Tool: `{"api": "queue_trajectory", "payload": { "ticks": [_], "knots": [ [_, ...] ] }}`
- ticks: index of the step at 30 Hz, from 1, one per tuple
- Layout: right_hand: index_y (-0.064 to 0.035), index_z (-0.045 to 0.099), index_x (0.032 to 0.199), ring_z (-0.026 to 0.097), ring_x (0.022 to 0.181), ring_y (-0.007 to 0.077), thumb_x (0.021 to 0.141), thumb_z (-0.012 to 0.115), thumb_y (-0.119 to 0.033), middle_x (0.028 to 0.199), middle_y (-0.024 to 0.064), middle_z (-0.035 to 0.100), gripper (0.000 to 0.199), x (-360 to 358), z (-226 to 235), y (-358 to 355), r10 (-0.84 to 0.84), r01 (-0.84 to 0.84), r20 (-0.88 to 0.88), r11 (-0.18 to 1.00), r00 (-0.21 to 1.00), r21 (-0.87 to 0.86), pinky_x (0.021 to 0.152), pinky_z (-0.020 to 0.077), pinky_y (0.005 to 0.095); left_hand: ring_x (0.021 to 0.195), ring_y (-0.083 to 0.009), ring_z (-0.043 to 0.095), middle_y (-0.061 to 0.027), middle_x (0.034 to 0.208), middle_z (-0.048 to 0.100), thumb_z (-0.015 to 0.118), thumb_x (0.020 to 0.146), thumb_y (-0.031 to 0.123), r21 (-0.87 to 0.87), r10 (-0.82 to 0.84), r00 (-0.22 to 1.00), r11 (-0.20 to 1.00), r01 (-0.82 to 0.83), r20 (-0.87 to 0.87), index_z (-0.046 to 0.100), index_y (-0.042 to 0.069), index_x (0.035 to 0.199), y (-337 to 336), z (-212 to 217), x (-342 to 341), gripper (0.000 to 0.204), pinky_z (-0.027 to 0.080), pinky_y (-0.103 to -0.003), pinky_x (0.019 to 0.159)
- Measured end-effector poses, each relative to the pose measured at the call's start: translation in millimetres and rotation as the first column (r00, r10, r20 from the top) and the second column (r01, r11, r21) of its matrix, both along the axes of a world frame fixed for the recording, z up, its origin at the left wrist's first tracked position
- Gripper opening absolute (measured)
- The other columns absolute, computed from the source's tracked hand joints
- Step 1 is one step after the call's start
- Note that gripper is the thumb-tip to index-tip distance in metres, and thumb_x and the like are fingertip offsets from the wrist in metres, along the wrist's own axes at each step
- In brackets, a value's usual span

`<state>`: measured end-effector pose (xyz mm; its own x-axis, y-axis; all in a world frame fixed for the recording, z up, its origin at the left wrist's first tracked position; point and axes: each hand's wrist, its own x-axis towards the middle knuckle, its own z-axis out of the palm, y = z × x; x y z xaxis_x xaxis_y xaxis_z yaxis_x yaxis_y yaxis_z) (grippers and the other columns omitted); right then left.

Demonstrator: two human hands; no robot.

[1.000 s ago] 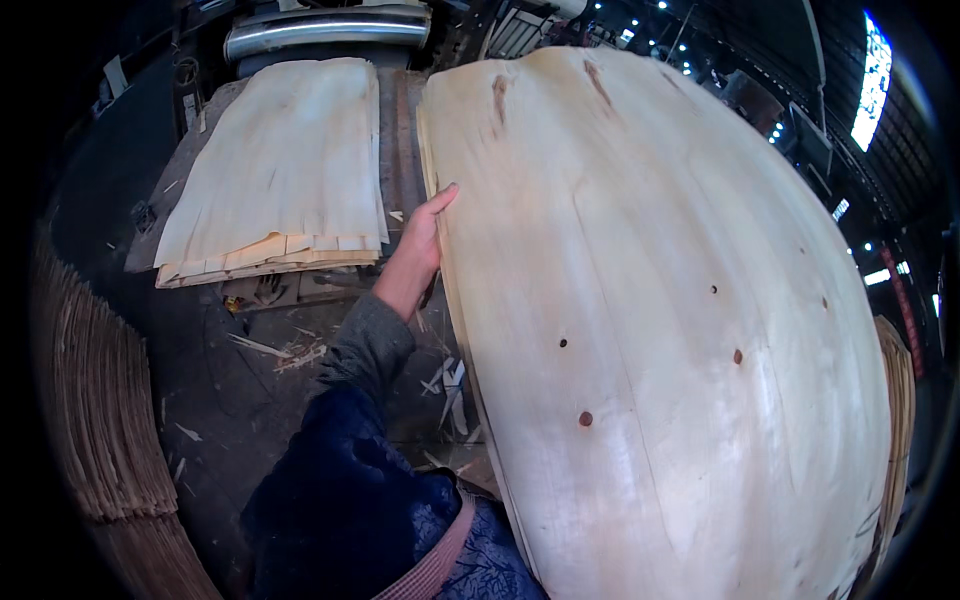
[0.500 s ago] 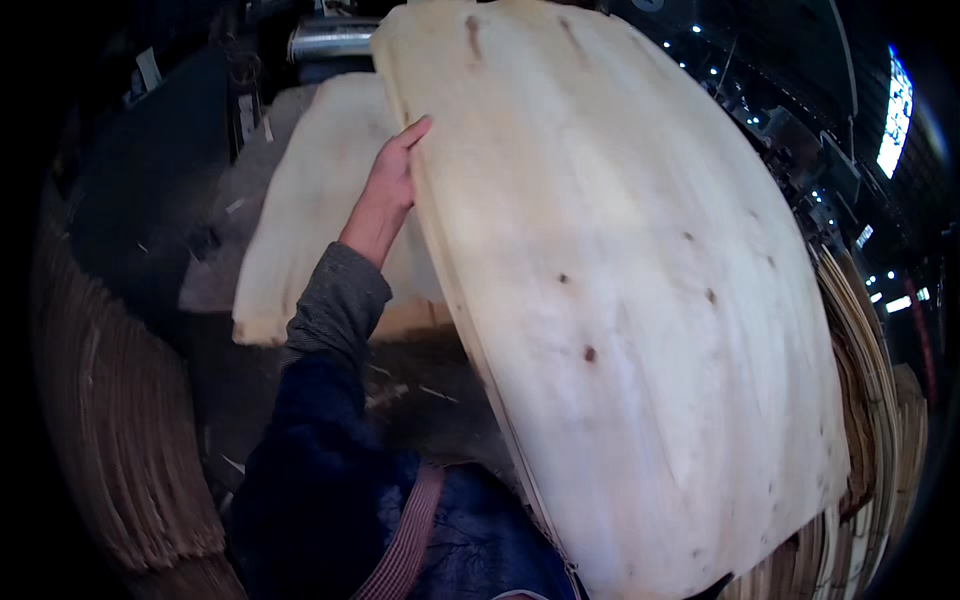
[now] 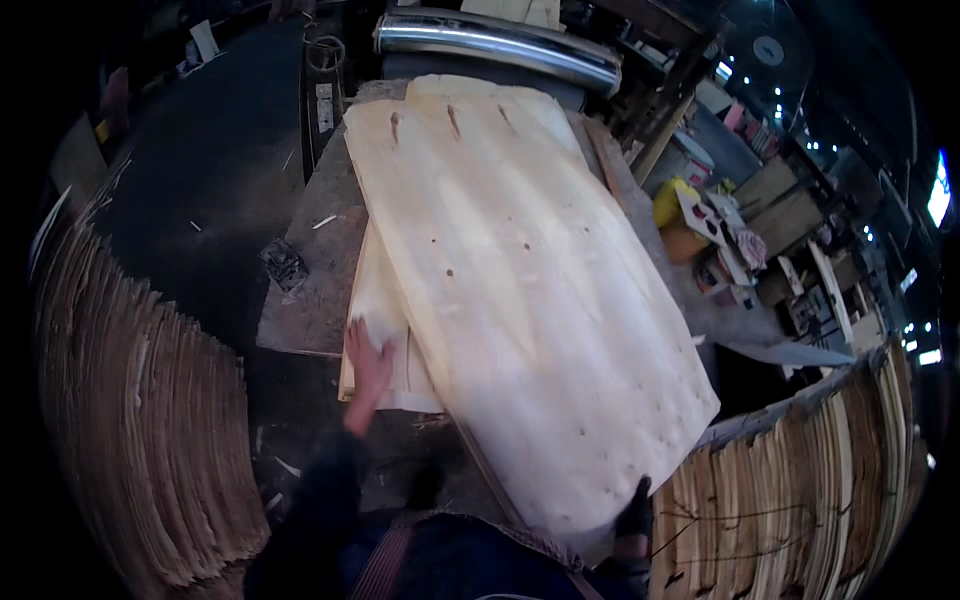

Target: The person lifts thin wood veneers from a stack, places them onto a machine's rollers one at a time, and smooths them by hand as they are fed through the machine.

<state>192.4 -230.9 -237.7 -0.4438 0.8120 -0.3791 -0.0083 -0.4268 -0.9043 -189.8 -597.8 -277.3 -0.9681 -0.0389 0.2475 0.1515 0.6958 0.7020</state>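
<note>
The large pale veneer sheet, which a second ago was standing raised in front of the person and filling the right of the view, is now lying down across the stack of veneer sheets on the low platform, its far end reaching toward the shiny metal duct and its near right corner overhanging toward the person. It is sitting skewed on the stack, so the lower sheets are showing at the near left edge. The left hand, which half a second ago was gripping the sheet's left edge up high, is now coming down open, fingers spread, resting flat at the near left edge of the stack, just beside the top sheet. The right hand is showing dark at the sheet's near right corner, touching its edge; whether it is pinching the corner or only pressing against it I cannot tell. By this look the sheet is being laid down and is nearly settled, with only squaring to the stack seeming to be left. Upright bundles of veneer are standing at the near left and near right, and cluttered boxes and containers are sitting on the far right.
</note>
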Motion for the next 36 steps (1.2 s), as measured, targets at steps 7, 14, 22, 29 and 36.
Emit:
{"api": "queue_trajectory", "payload": {
  "ticks": [7,14,22,29,36],
  "knots": [
    [-0.0041,0.038,0.129,0.046,0.11,0.0237,0.082,0.048,-0.056,0.124,0.0098,0.047,0.071,9,9,9,0.183,-0.169,0.161,0.981,0.97,-0.097,0.094,0.0384,0.0362,0.112,-0.0313,0.039,-0.0182,0.118,0.041,0.057,0.083,0.026,0.261,-0.138,0.978,0.961,0.094,0.154,0.033,-0.002,0.125,19,22,201,0.056,0.03,-0.04,0.096],
    [-0.003,0.042,0.126,0.048,0.108,0.0231,0.086,0.046,-0.05,0.123,0.0101,0.048,0.062,14,-14,17,0.338,-0.401,-0.311,0.901,0.888,-0.164,0.093,0.0393,0.0356,0.097,-0.0146,0.051,-0.0104,0.107,0.053,0.061,0.081,0.027,0.913,-0.511,0.757,0.234,-0.334,0.408,0.041,0.001,0.118,92,5,215,0.049,0.042,-0.03,0.08],
    [-0.0027,0.037,0.129,0.044,0.113,0.0232,0.087,0.043,-0.05,0.125,0.0096,0.046,0.064,27,-14,-72,0.252,-0.336,-0.38,0.926,0.89,-0.172,0.096,0.0352,0.035,0.072,-0.0158,0.06,-0.0115,0.087,0.062,0.068,0.074,0.015,0.904,-0.466,0.78,0.303,-0.303,0.418,0.054,-0.003,0.094,39,33,208,0.03,0.049,-0.028,0.064],
    [-0.0078,0.031,0.133,0.039,0.118,0.026,0.088,0.038,-0.051,0.133,0.0097,0.038,0.063,-2,-2,-122,0.236,-0.394,-0.495,0.886,0.836,-0.244,0.1,0.0308,0.0387,0.079,-0.0154,0.059,-0.0094,0.09,0.061,0.066,0.076,0.012,0.931,-0.486,0.806,0.296,-0.213,0.339,0.053,-0.004,0.101,10,57,170,0.033,0.047,-0.027,0.072],
    [-0.0109,0.028,0.135,0.036,0.121,0.0268,0.086,0.04,-0.054,0.135,0.0097,0.034,0.067,-88,19,-166,0.237,-0.392,-0.547,0.901,0.803,-0.186,0.101,0.029,0.0408,0.079,-0.0159,0.058,-0.0094,0.092,0.061,0.065,0.078,0.015,0.887,-0.513,0.762,0.429,-0.171,0.395,0.054,-0.004,0.1,-6,74,59,0.031,0.048,-0.028,0.07]
  ]
}}
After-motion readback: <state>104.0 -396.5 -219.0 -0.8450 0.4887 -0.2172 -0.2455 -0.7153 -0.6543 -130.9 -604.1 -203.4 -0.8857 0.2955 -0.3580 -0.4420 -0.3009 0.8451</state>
